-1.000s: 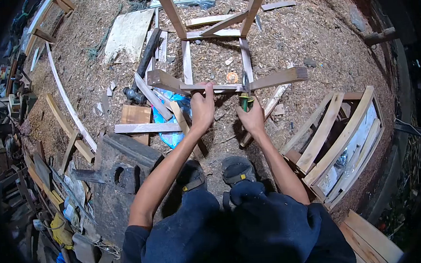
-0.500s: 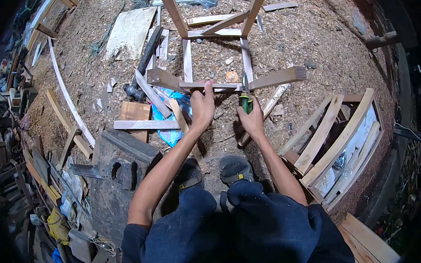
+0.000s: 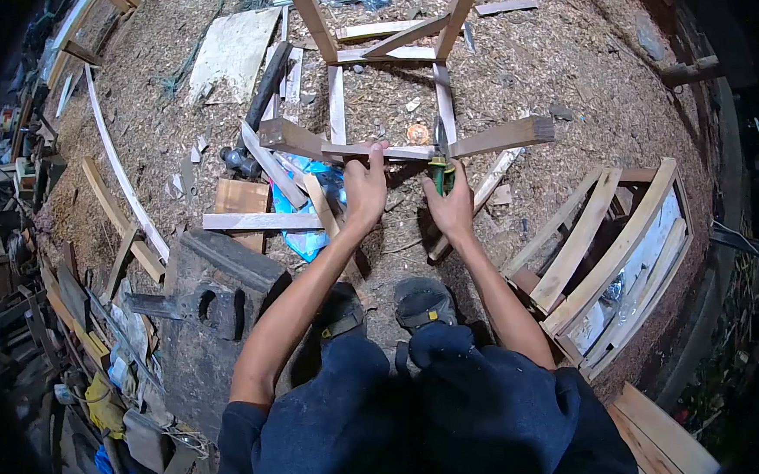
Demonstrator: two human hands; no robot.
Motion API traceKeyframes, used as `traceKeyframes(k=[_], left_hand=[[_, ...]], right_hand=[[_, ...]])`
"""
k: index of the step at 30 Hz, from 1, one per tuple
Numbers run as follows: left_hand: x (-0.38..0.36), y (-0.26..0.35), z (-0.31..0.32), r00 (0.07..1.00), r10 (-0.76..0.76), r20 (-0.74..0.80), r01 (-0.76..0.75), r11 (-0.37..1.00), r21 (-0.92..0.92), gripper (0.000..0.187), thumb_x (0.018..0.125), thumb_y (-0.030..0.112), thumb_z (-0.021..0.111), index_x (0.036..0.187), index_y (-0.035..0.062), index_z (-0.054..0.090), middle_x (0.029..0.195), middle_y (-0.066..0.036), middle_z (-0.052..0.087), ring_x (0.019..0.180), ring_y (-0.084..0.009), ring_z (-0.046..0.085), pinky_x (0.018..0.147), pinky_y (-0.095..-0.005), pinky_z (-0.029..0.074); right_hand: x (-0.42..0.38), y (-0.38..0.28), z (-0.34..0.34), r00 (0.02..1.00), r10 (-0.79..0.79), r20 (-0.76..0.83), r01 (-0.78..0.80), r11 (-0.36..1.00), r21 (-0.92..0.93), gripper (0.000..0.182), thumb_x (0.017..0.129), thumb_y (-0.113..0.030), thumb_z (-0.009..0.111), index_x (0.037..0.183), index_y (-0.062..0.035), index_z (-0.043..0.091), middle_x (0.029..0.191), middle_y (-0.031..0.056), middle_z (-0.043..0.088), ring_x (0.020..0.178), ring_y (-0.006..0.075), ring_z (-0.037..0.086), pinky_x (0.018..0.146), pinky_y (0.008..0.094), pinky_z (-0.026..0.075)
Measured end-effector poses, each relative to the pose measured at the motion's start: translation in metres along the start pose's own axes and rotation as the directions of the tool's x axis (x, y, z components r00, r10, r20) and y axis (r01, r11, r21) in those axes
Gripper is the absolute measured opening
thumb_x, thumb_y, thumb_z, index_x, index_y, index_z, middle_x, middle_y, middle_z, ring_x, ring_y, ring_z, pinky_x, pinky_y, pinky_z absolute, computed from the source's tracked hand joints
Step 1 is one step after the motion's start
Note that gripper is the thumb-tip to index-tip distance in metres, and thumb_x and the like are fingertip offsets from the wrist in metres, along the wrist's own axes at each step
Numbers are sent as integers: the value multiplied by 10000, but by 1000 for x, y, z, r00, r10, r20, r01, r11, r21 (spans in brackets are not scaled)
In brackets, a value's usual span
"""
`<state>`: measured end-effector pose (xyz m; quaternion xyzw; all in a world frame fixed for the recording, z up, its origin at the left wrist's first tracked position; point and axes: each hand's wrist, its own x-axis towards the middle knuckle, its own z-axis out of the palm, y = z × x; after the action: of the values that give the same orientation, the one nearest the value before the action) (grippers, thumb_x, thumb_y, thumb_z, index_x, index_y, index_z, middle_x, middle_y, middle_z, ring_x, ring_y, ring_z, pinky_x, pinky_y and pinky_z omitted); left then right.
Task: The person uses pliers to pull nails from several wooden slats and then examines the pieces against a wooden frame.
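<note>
A wooden chair frame [image 3: 337, 109] lies on the ground in front of me, its legs pointing sideways and up. My left hand [image 3: 365, 186] is closed around the thin crossbar [image 3: 409, 153] at the near end, thumb on top. My right hand [image 3: 451, 205] grips a green-and-yellow-handled tool [image 3: 439, 178] that looks like pliers. Its narrow metal end points away from me, against the right end of the crossbar beside the right leg [image 3: 504, 137]. Fingers hide part of the handles.
A hammer [image 3: 240, 161] lies left of the frame, near a blue plastic bag [image 3: 306, 241] and wood offcuts. A dark block with a hole [image 3: 214, 308] stands by my left foot. On the right is another slatted wooden frame [image 3: 623, 239]. Shavings cover the ground.
The tool in my right hand has tilted slightly, and both handles show more plainly. My right hand has shifted a little. My left hand stays on the crossbar.
</note>
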<state>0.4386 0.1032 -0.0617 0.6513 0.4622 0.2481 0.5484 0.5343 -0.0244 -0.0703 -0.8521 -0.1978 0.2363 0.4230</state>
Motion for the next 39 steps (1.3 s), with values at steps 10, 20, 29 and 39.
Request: traceKeyframes(k=[10,20,29,39], left_hand=[[0,-10,8,999,-30,18,33,988,-148,408,1043,280,478,1096,-94,633,1023,-152,725,894,-213,690,777,-355,582],[3,-1,7,991,98,-91,-95,995,35,388,1037,283,474,1053,-21,713,885,-219,694,789,-276,651,765,-406,493],[1,1,4,998,-56,-29,57,998,11,413,1038,307,464,1035,-21,715,897,-209,685,841,-331,636,815,-422,471],[5,-6,2,1000,25,-9,-24,999,33,418,1042,315,463,1036,-21,711,943,-217,696,887,-340,638,870,-398,470]], right_hand=[[-15,14,-2,995,48,-90,-50,999,-14,391,851,-243,710,1137,-31,547,895,98,617,813,215,598,782,360,490],[-10,19,-2,998,15,-65,-20,997,-77,489,836,-250,698,1246,-50,523,851,141,671,763,296,669,718,426,524],[-11,4,-6,992,102,-73,-108,991,-77,407,813,-242,712,1123,-26,560,843,105,620,746,235,602,730,373,501],[-2,25,2,998,35,-60,-39,996,-77,502,831,-270,705,1240,-39,528,887,161,693,808,345,689,722,451,524]])
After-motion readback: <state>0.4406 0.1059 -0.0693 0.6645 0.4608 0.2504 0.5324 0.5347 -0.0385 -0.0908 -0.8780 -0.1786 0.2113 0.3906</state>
